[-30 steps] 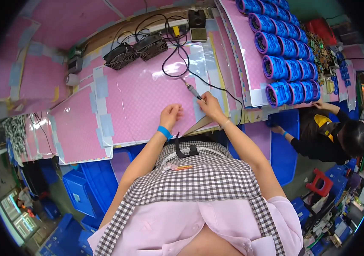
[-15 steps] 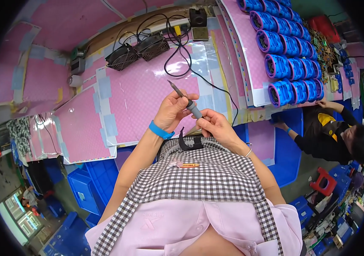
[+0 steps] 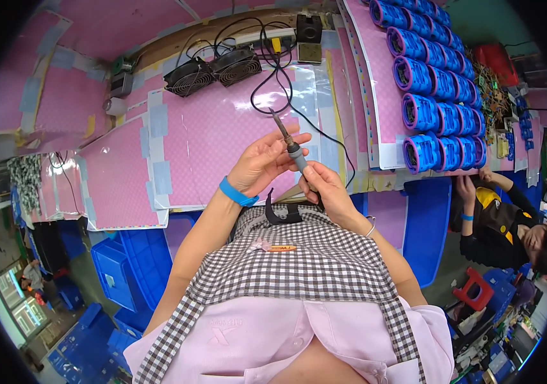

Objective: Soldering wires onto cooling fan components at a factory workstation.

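Note:
A soldering iron [image 3: 288, 141] with a grey handle and black cord is raised over the pink mat [image 3: 209, 141], tip pointing up and away. My right hand [image 3: 325, 189] grips its handle from below. My left hand [image 3: 264, 163], with a blue wristband, has its fingers curled against the iron's shaft just above the handle. Both hands are close to my chest, over a checked apron.
Two black fans [image 3: 212, 70] and a small black box [image 3: 309, 29] sit at the bench's far edge. Rows of blue spools [image 3: 430, 83] lie on the right. A co-worker [image 3: 510, 217] in dark clothes sits at the right. Blue crates [image 3: 116, 269] stand below left.
Both hands lifted off the mat and drew in toward my chest. The iron came up with the right hand, and the left hand closed in on its shaft.

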`<state>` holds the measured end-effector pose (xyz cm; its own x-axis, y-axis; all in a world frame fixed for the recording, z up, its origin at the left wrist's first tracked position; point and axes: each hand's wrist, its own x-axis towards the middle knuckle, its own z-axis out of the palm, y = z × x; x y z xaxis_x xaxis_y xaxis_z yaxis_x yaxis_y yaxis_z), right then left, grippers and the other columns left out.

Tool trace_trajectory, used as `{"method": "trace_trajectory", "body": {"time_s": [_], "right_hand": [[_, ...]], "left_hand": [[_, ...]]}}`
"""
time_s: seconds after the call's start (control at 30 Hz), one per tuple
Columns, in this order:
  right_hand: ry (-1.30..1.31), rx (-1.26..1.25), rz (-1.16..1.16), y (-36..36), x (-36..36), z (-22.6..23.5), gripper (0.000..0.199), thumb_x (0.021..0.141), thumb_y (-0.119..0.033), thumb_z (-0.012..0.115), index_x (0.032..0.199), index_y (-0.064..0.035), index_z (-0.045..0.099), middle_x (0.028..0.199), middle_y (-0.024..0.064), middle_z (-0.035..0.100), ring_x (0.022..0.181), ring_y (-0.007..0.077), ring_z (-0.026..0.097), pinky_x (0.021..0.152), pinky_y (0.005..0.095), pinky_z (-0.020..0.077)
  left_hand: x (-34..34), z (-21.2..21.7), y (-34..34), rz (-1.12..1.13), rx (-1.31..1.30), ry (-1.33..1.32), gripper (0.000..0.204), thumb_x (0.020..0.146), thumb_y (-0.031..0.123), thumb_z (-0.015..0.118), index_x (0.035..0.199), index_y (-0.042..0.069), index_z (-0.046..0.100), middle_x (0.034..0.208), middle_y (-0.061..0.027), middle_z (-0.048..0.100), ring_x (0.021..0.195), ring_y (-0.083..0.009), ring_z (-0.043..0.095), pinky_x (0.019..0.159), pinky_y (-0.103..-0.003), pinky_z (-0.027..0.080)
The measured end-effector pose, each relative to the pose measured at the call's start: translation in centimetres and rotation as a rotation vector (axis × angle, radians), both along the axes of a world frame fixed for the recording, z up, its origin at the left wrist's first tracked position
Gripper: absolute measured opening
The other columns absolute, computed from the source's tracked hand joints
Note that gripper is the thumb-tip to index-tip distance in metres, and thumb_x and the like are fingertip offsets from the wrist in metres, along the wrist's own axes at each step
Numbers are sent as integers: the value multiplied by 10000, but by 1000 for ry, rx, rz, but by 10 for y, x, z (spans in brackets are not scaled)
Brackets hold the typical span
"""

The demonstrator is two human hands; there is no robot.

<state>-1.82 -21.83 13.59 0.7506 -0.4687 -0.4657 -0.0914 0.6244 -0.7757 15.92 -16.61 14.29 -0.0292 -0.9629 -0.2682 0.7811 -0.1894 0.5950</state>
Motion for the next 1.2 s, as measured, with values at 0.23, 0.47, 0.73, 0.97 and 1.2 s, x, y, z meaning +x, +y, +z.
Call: {"method": "trace_trajectory", "body": {"time_s": [0.23, 0.47, 0.73, 0.97, 1.2], "right_hand": [[-8, -3, -34, 5, 0, -7, 271, 985, -288, 447, 1076, -50, 541, 647, -44, 418, 533, 31, 332, 487, 175, 255], [6, 31, -68, 8, 0, -14, 263, 977, -280, 469, 1067, -43, 542, 636, -46, 403, 526, 31, 326, 479, 177, 249], [92, -19, -59, 16, 1, -16, 278, 972, -270, 478, 1090, -32, 559, 623, -53, 408, 514, 25, 332, 471, 172, 250], [153, -38, 1, 17, -4, -18, 288, 975, -263, 471, 1105, -23, 564, 630, -56, 412, 515, 21, 333, 469, 168, 257], [308, -46, 4, 15, -12, -29, 288, 977, -256, 466, 1105, -19, 569, 642, -55, 415, 519, 24, 331, 466, 172, 264]], "left_hand": [[-2, -20, -2, -11, 151, -71, 446, 912, 279, 572, 1279, 60, 445, 1315, -120, 496, 1091, -217, 562, 878, -373, 476], [4, -21, -6, -64, 88, 26, 278, 917, 258, 569, 1143, 97, 551, 1283, -111, 530, 1083, -217, 570, 835, -384, 489], [6, -28, -8, 126, 251, -53, 175, 902, 277, 593, 1020, 148, 588, 1274, -56, 547, 1163, -192, 511, 914, -410, 408], [37, -47, -16, 271, 291, -100, 246, 888, 271, 617, 1084, 124, 593, 1188, -11, 586, 1073, -151, 524, 898, -360, 410], [55, -161, 2, 285, 636, -877, 240, 791, 262, 720, 953, 91, 673, 936, -42, 647, 854, -148, 581, 735, -311, 476]]}}
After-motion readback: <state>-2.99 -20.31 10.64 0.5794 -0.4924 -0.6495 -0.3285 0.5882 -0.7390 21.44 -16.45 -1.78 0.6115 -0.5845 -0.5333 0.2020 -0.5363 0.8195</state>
